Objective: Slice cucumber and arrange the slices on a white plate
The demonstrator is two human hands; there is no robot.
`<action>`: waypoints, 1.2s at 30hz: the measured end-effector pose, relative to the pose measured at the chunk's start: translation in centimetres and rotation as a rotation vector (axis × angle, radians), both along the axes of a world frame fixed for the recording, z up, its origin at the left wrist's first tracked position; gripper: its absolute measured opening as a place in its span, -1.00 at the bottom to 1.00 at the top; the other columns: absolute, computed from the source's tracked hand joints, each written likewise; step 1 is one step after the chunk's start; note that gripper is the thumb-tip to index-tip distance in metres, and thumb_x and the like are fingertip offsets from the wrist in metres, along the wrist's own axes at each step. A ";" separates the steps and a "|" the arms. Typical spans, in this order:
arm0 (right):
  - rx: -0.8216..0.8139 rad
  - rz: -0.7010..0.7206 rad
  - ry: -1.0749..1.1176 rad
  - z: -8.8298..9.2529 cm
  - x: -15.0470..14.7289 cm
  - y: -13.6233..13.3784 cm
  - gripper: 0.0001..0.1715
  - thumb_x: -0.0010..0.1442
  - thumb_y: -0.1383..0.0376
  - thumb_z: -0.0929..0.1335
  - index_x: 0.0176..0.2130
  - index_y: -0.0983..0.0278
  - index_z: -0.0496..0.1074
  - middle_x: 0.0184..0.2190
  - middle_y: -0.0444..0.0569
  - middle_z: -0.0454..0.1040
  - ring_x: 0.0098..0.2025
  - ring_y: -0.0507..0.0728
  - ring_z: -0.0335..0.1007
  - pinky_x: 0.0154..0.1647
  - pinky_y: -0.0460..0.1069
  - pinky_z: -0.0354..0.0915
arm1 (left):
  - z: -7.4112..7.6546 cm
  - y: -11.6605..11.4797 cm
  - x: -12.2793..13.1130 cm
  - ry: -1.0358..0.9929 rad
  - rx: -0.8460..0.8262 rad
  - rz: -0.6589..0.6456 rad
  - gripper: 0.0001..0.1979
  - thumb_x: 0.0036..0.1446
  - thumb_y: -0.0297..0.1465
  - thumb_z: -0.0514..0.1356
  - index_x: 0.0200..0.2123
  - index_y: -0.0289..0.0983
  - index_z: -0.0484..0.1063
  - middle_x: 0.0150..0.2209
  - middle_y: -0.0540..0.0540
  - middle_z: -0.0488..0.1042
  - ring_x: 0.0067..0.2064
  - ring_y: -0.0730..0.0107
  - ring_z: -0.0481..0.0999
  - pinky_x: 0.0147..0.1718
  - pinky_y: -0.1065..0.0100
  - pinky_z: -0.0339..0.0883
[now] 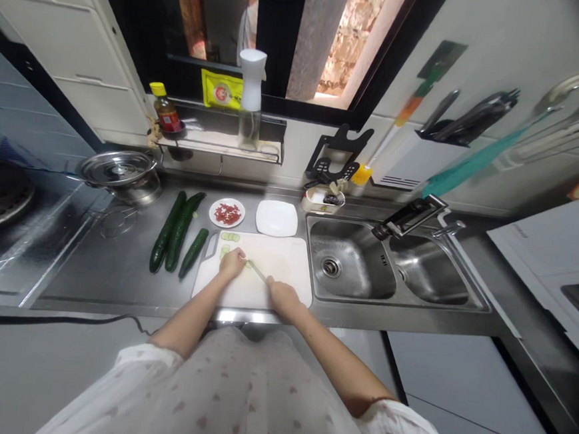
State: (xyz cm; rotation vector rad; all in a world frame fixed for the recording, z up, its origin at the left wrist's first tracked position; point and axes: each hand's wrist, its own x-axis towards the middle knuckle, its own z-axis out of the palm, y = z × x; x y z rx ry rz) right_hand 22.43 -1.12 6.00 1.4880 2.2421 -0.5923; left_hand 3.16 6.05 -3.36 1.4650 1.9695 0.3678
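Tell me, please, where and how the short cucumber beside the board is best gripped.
Probably around the middle of the short cucumber, from above: it lies on the counter, slim and uncovered, with a narrow gap separating it from the longer cucumbers.

Lidded steel pot (pixel 144 191), double sink (pixel 361 259), yellow-capped bottle (pixel 169 112), faucet (pixel 412 217)

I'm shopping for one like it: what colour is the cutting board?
The cutting board is white with one grey corner; best seen: head view.
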 end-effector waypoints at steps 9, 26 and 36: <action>-0.001 0.003 -0.002 -0.3 0.8 -0.5 -0.66 0.26 0.47 0.15 0.04 0.31 0.18 -0.19 0.16 0.51 -0.15 0.21 0.50 -0.24 0.02 0.31 | 0.0 0.0 -0.1 0.008 -0.007 -0.012 -0.84 0.06 -0.46 0.21 -0.24 -0.20 0.46 -0.29 -0.03 0.57 -0.24 0.36 0.52 -0.22 0.44 0.27; -0.008 0.005 -0.013 -0.3 0.1 0.2 -0.66 0.29 0.47 0.13 0.05 0.31 0.17 -0.17 0.17 0.52 -0.11 0.18 0.49 -0.18 0.00 0.33 | 0.2 0.1 -0.1 0.004 -0.026 -0.005 -0.85 0.07 -0.43 0.21 -0.24 -0.20 0.47 -0.28 -0.05 0.57 -0.21 0.34 0.52 -0.20 0.42 0.27; 0.056 0.068 -0.035 -0.6 0.6 1.0 -0.67 0.34 0.42 0.10 0.06 0.31 0.22 -0.20 0.17 0.53 -0.12 0.20 0.51 -0.19 0.04 0.38 | 0.6 -0.1 0.0 0.012 -0.008 -0.011 -0.84 0.07 -0.44 0.21 -0.23 -0.21 0.47 -0.26 -0.07 0.57 -0.21 0.33 0.52 -0.19 0.41 0.27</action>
